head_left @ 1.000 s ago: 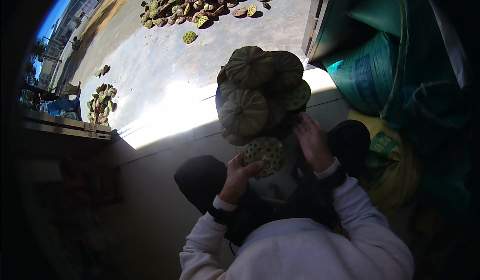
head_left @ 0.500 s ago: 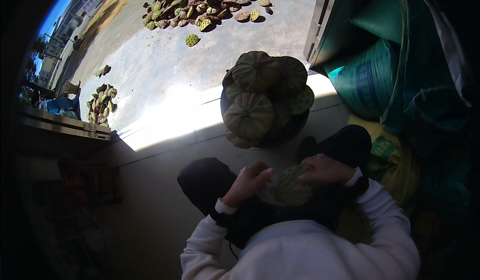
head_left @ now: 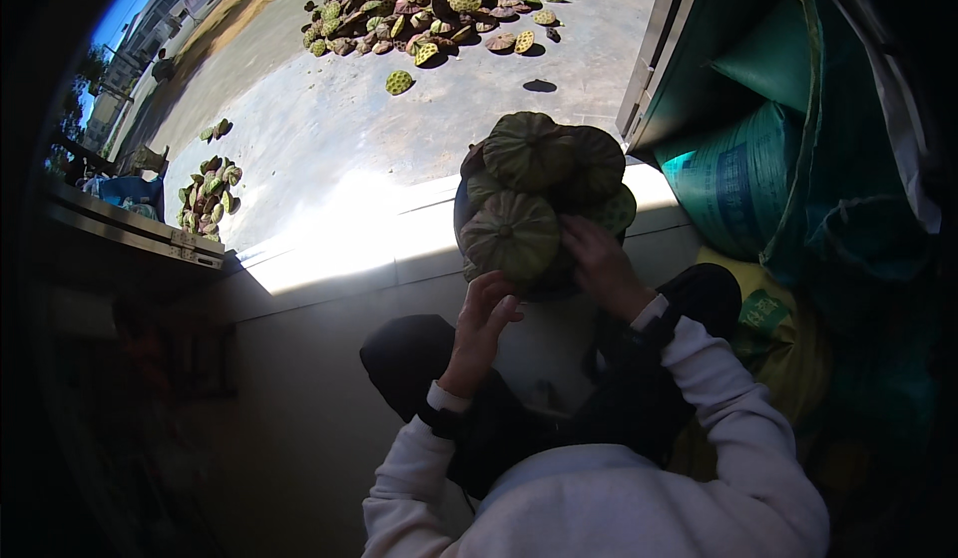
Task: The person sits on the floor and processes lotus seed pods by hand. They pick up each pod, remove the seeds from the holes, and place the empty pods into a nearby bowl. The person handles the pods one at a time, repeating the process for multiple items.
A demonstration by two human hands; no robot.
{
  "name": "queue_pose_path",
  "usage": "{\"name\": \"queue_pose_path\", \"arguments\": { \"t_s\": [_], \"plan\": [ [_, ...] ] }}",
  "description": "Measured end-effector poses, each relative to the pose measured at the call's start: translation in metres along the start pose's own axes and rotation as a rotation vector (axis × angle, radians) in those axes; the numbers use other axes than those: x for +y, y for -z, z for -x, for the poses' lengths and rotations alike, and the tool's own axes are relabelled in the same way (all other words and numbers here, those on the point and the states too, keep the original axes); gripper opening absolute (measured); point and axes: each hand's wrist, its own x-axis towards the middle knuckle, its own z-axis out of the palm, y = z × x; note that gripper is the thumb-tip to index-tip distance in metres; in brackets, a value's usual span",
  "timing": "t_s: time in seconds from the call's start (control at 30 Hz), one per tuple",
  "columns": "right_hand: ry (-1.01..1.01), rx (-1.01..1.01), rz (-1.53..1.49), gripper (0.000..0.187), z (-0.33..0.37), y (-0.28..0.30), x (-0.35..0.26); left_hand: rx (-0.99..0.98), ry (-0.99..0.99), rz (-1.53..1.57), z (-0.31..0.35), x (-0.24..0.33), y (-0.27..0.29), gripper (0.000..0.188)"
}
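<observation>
Several green-brown lotus seed pods (head_left: 511, 234) are heaped in a dark round container (head_left: 462, 209) in front of my knees. My left hand (head_left: 483, 328) is raised at the near edge of the heap, fingers apart and curved, with nothing in it. Its fingertips come close to the underside of the front pod; whether they touch it I cannot tell. My right hand (head_left: 605, 267) reaches to the right side of that same pod, fingers stretched out against it. Some of its fingertips are hidden between the pods.
A big pile of lotus pods (head_left: 399, 14) lies on the sunlit concrete outside, with a smaller pile (head_left: 209, 199) at left. A dark oval shadow (head_left: 540, 86) falls on the concrete. Green woven sacks (head_left: 733, 174) and a yellow sack (head_left: 768, 323) stand at right. A door frame (head_left: 649, 69) borders the opening.
Both hands have moved forward from my lap to the heaped container. The lotus pod that was in my right hand is gone from there. A dark oval shadow has appeared on the concrete.
</observation>
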Motion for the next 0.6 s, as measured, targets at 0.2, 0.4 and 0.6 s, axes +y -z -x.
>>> {"name": "queue_pose_path", "arguments": {
  "t_s": [0.2, 0.4, 0.6],
  "plan": [
    [0.077, 0.018, 0.005, 0.044, -0.005, 0.009, 0.005, -0.019, -0.029, 0.04, -0.005, -0.001, 0.001, 0.044],
    [0.133, 0.082, -0.09, 0.035, -0.01, 0.033, 0.007, 0.007, -0.054, 0.059, -0.003, 0.002, -0.002, 0.044],
    [0.12, 0.086, -0.191, 0.028, -0.009, 0.069, 0.008, 0.06, -0.088, -0.002, -0.01, 0.001, 0.001, 0.04]
  ]
}}
